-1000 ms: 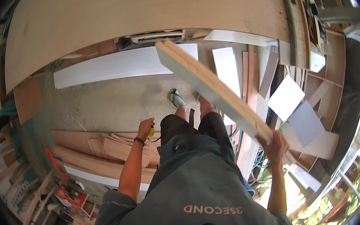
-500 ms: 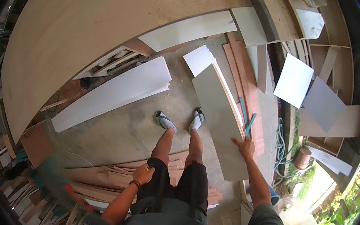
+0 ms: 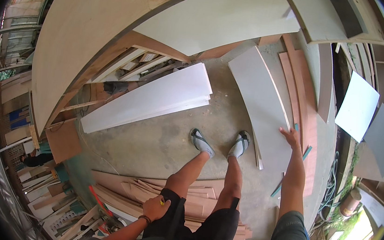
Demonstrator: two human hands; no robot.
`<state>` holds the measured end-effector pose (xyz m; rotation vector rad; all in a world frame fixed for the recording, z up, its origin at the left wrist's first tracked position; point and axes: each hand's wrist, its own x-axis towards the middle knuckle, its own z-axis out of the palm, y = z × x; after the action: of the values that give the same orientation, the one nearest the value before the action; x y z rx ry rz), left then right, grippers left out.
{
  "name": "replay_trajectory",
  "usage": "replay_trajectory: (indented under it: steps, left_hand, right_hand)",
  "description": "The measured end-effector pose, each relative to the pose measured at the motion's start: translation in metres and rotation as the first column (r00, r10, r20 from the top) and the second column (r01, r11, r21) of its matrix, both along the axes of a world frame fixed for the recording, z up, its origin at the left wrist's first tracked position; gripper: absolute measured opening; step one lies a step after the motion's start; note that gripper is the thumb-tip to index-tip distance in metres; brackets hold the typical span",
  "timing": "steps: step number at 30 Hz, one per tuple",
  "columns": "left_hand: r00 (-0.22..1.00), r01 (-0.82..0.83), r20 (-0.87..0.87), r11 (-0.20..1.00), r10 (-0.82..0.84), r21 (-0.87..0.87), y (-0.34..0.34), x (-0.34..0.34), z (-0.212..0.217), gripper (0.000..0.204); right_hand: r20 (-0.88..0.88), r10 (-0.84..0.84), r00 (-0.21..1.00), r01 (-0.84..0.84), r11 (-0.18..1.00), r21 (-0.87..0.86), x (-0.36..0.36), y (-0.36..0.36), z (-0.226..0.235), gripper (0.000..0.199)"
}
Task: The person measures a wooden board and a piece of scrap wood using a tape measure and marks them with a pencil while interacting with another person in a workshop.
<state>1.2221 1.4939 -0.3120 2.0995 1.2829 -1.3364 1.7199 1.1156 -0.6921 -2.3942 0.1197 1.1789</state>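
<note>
My left hand [image 3: 155,208] is closed beside my left thigh around a small yellow object [image 3: 162,201], mostly hidden by the fingers. My right arm reaches forward, and my right hand [image 3: 290,137] touches the right long edge of a grey panel [image 3: 262,99], thumb and fingers apart. The long panel lies on a stack in front of my right foot; pale layers [image 3: 258,151] show beneath its near left edge. Teal strips [image 3: 307,152] lie right of the panel, partly behind my forearm. A stack of long white panels [image 3: 152,99] lies on the floor to the left.
A large wooden board [image 3: 83,38] arches across the upper left. Brown sheets [image 3: 193,200] lie under and behind my legs. Pinkish boards [image 3: 310,128], a coiled hose [image 3: 329,181] and a rusty can [image 3: 351,203] are at the right. Scrap wood [image 3: 48,198] fills the lower left.
The grey panel has slid over its stack, covering the white sheet that showed at its far end. My right hand stays at its edge. The whole view has shifted; my left hand stays closed.
</note>
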Motion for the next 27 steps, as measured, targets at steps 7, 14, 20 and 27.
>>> replay_trajectory:
  steps: [7,14,20,27]
  left_hand:
    - [0.995,-0.067,0.067,0.998,0.067,0.0,-0.007,-0.023,0.024,0.046]
    - [0.844,-0.206,0.455,0.955,0.283,-0.212,0.042,-0.05,0.084,0.047]
    - [0.483,-0.358,0.645,0.806,0.592,-0.472,0.077,-0.109,0.131,0.085]
    - [-0.049,-0.494,0.796,0.678,0.604,-0.544,0.191,-0.293,0.187,0.05]
  right_hand:
    - [-0.01,0.525,0.851,-0.482,0.772,-0.413,-0.083,0.039,0.057,0.105]
    - [-0.035,0.592,0.805,-0.541,0.756,0.369,-0.261,0.178,0.266,0.039]
    - [-0.569,0.667,0.481,-0.21,0.718,0.663,-0.412,0.374,0.488,0.034]
    - [-0.507,0.807,0.302,-0.4,0.59,0.701,-0.554,0.57,0.553,0.021]
